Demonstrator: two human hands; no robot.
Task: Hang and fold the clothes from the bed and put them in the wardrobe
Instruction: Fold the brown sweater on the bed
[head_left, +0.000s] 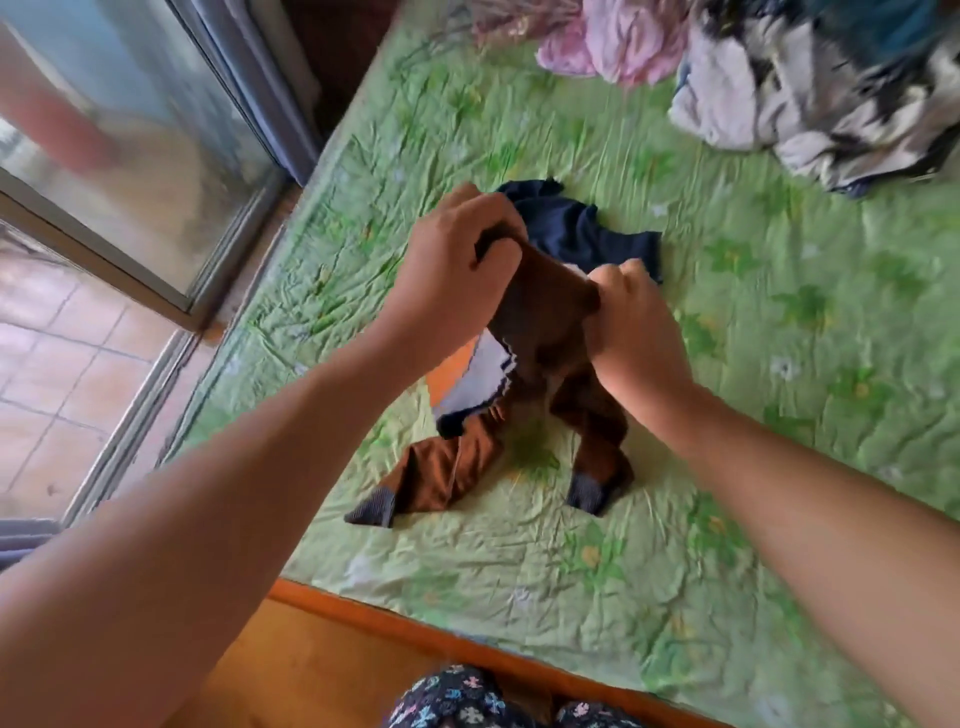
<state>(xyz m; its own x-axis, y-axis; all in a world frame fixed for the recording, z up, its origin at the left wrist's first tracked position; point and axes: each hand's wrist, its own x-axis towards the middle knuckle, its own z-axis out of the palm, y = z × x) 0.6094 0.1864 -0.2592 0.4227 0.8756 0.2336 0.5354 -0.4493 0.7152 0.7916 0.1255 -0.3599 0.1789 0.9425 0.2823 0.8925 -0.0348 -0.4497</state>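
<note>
Brown soft trousers with dark cuffs are being gripped by left hand and right hand; far-right crumpled clothes pile is waiting, unfolded.

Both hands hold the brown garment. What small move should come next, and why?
Probably lay the brown garment flat on the green sheet and smooth it: left hand and right hand grip its top, while its two dark-cuffed ends lie crumpled below.

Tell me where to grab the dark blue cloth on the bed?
Probably best to pinch the dark blue cloth at its right edge, coming from the right. That edge lies spread and free on the green sheet; its near side is hidden behind the left hand and right hand gripping the brown pants.
</note>
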